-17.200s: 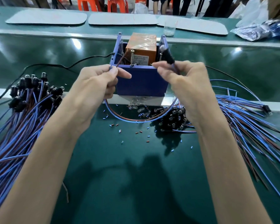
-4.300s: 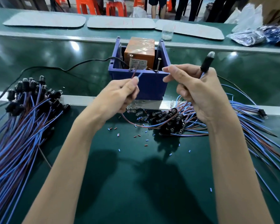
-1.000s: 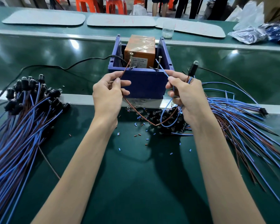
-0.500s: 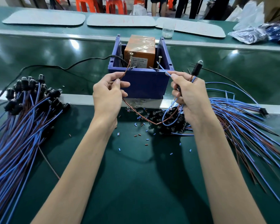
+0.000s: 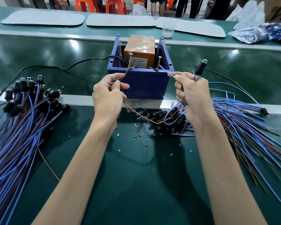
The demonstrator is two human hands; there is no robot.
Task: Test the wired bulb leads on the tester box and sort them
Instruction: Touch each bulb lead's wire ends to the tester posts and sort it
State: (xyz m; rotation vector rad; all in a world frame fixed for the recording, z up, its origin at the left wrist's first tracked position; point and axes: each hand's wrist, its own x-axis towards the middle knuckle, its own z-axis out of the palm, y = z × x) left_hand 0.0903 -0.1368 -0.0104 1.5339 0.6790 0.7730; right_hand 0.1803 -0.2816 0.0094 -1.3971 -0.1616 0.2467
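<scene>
At twelve o'clock on the counter (image 5: pixel 136 176) stands the box (image 5: pixel 143 85), with two screws rising at its front wall. The left hand (image 5: pixel 107 95) pinches the brown lead (image 5: pixel 127 71), whose tip lies against the left screw (image 5: pixel 130 60). The right hand (image 5: pixel 191 96) pinches the blue lead (image 5: pixel 165 70), tip at or just short of the right screw (image 5: pixel 158 62), and grips the bulb (image 5: pixel 201 67) upright at one o'clock. Whether it glows I cannot tell.

Done well, both bare tips press firmly on the screws at once, fingers on insulation only, bulb in plain sight. Piles lie at nine (image 5: pixel 23 111) and three o'clock (image 5: pixel 234 114).

The label (image 5: pixel 139 62) on the orange block (image 5: pixel 139 46) is too small to read, and the red marks on the mats (image 5: pixel 120 21) are illegible.
</scene>
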